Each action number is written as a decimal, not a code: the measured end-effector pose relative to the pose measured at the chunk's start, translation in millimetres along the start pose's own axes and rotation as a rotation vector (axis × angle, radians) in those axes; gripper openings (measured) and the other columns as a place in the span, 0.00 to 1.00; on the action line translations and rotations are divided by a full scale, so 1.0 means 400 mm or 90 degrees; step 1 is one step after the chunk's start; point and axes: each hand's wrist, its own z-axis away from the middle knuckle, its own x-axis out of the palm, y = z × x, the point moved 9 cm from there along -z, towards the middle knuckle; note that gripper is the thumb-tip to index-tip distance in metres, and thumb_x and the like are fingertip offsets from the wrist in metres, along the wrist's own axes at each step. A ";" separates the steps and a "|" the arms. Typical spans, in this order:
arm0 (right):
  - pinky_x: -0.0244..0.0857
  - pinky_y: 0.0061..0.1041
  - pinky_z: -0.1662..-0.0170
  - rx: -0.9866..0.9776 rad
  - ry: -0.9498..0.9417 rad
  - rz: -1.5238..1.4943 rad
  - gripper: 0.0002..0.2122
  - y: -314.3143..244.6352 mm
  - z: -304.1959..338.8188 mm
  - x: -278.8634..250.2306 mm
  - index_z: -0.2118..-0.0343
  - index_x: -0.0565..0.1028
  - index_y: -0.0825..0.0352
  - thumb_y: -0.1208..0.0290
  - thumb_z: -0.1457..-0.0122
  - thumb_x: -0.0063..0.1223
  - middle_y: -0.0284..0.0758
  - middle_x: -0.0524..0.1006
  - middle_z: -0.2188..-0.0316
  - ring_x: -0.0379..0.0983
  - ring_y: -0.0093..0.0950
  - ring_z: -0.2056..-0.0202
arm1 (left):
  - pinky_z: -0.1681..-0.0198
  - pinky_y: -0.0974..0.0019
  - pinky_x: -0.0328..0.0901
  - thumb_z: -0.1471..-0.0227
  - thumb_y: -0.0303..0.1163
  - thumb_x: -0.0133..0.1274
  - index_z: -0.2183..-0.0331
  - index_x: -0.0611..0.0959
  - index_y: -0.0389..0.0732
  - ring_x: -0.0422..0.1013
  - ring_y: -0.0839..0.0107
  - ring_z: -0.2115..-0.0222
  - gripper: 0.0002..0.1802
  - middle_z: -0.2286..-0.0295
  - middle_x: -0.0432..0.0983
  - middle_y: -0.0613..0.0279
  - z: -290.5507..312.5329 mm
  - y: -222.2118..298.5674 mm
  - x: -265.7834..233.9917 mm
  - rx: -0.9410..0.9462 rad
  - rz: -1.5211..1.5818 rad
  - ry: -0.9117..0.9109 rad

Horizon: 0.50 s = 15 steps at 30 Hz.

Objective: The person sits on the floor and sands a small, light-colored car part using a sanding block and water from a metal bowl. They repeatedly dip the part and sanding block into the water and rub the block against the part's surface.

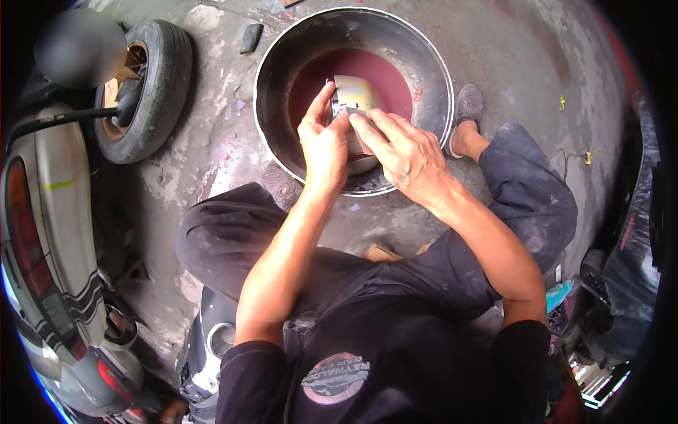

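Note:
A pale, curved panel piece [355,90] with yellowish and dark patches is held over a wide black basin [274,92] of reddish water [311,88]. My left hand [325,145] grips the panel's left edge, fingers along its side and thumb near its face. From the right, my right hand [409,152] presses a thin grey sheet, which looks like sandpaper [359,141], against the panel, its fingers bent over it. The fingers hide part of the sheet and the panel's lower portion.
A tyre on a rusty wheel [152,92] lies at the upper left, above a pale vehicle body part with red lamps [42,233]. A small dark block [251,38] rests on the stained concrete floor left of the basin. My shod foot [470,106] is beside the basin's right rim.

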 end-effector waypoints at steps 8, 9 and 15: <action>0.80 0.38 0.65 0.034 -0.015 0.009 0.24 -0.007 -0.020 0.001 0.39 0.72 0.70 0.76 0.41 0.55 0.50 0.77 0.52 0.82 0.41 0.61 | 0.49 0.69 0.70 0.39 0.20 0.51 0.38 0.74 0.33 0.76 0.71 0.54 0.27 0.50 0.78 0.53 0.002 0.008 -0.003 0.044 -0.064 0.000; 0.80 0.38 0.65 0.039 -0.021 0.020 0.24 -0.012 -0.024 0.003 0.40 0.72 0.71 0.75 0.40 0.55 0.50 0.77 0.52 0.82 0.41 0.61 | 0.49 0.69 0.70 0.38 0.20 0.52 0.39 0.74 0.32 0.75 0.71 0.53 0.27 0.49 0.77 0.53 0.000 0.005 -0.005 0.053 -0.062 -0.004; 0.80 0.41 0.65 0.130 -0.086 0.045 0.20 0.053 -0.051 0.029 0.44 0.73 0.74 0.76 0.40 0.54 0.51 0.80 0.58 0.83 0.44 0.66 | 0.46 0.66 0.70 0.40 0.23 0.58 0.41 0.75 0.32 0.75 0.69 0.52 0.26 0.49 0.77 0.51 -0.004 0.011 -0.001 0.059 -0.080 0.006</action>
